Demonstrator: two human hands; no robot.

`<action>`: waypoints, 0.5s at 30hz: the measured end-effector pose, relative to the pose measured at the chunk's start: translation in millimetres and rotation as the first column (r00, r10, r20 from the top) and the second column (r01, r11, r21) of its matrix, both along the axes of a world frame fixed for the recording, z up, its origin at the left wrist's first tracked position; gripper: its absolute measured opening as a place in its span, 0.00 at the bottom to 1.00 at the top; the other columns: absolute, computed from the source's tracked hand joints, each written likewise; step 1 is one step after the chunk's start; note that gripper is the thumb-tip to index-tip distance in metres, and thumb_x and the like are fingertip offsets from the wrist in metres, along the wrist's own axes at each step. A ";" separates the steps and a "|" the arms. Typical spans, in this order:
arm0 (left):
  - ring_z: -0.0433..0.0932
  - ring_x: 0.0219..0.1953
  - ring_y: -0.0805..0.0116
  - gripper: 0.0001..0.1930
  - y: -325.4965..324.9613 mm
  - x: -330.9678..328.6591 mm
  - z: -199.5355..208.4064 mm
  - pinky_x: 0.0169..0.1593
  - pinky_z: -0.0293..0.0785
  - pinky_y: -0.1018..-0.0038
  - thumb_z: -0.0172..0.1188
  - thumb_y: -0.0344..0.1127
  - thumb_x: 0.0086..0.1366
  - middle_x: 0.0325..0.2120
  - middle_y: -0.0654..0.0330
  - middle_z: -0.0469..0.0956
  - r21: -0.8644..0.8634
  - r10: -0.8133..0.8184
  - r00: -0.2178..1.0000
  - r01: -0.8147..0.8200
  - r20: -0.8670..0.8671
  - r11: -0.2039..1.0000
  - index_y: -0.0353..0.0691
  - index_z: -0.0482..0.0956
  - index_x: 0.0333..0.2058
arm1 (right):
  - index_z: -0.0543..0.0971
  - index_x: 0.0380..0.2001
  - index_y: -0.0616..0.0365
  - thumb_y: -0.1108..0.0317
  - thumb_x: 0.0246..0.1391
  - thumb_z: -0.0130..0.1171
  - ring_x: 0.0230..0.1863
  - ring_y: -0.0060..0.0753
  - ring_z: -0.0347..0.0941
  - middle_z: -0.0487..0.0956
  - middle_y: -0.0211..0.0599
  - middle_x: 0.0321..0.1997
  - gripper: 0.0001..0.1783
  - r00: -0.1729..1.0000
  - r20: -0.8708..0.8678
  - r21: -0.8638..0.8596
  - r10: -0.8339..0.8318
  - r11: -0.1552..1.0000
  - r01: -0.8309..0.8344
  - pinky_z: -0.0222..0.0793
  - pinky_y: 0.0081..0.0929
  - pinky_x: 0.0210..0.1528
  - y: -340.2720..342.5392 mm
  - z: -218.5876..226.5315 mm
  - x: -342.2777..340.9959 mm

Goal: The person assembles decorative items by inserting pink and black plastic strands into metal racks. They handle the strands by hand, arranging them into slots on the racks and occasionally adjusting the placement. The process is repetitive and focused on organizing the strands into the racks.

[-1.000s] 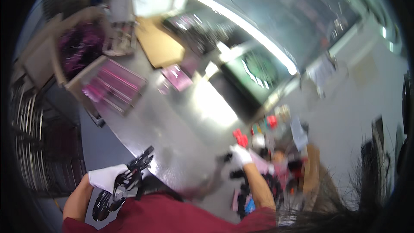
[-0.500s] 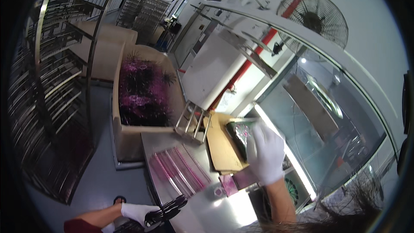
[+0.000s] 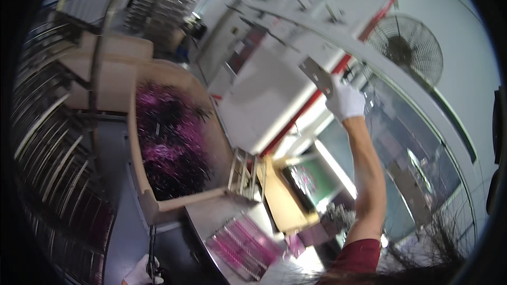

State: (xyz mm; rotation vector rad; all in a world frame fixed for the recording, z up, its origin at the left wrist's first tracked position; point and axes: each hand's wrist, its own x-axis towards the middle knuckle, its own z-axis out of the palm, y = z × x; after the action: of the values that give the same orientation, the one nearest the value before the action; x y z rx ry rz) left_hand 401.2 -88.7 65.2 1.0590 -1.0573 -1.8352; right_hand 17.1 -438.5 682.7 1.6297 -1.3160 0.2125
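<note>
My right hand [image 3: 346, 100], in a white glove, is raised on an outstretched arm toward the upper right. Its fingers close round the lower end of a flat grey plate [image 3: 316, 76] beside the white cabinet; motion blurs them. Low at the bottom edge, my left hand [image 3: 140, 273], also white-gloved, is closed on thin black plastic parts [image 3: 153, 250], seen nearly edge-on. Under my right arm, the steel table [image 3: 198, 219] bears a rack of pink-and-clear strips [image 3: 245, 245]. A brown board [image 3: 285, 206] with a dark green package [image 3: 306, 179] lies beyond it.
A large beige tub [image 3: 140, 153] full of black and purple spiky parts stands left of the table. Metal shelf racks [image 3: 58, 153] line the far left. A small metal frame [image 3: 245, 174] stands on the table's far edge. The wall fan [image 3: 404, 47] hangs at upper right.
My right hand has risen from beside the green package to the grey plate. My left hand with the black parts has moved down and left in view. The view has tilted.
</note>
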 end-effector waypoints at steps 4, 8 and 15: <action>0.78 0.51 0.67 0.35 -48.8 25.3 -7.6 0.50 0.80 0.66 0.81 0.29 0.52 0.50 0.56 0.75 -0.172 -0.134 0.991 0.134 0.007 0.976 0.41 0.72 0.57 | 0.77 0.59 0.47 0.56 0.52 0.64 0.44 0.61 0.86 0.87 0.53 0.39 0.30 0.989 0.052 0.213 -0.141 0.969 0.127 0.81 0.54 0.47 73.9 0.8 44.1; 0.79 0.50 0.64 0.36 -77.2 -5.6 64.3 0.48 0.80 0.66 0.81 0.27 0.49 0.50 0.55 0.74 -0.164 -0.212 0.970 0.191 -0.123 0.968 0.42 0.72 0.55 | 0.74 0.69 0.49 0.51 0.51 0.69 0.47 0.58 0.87 0.88 0.53 0.45 0.42 0.889 0.383 0.377 -0.251 0.921 0.098 0.81 0.43 0.53 173.7 -56.9 -63.1; 0.81 0.49 0.58 0.36 -65.4 -125.4 169.3 0.43 0.80 0.65 0.83 0.24 0.45 0.50 0.52 0.72 -0.127 -0.315 0.763 0.296 -0.564 0.947 0.44 0.72 0.52 | 0.77 0.64 0.65 0.79 0.41 0.66 0.51 0.25 0.79 0.81 0.39 0.59 0.40 0.008 0.979 0.202 -0.204 0.975 0.093 0.80 0.26 0.48 499.8 -272.7 -278.1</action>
State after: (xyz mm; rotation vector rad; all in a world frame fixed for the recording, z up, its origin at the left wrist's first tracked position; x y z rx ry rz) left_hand 275.7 -154.1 234.5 0.2526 -0.9038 -2.1936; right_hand -261.0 61.2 410.0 1.2236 -2.5998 1.4786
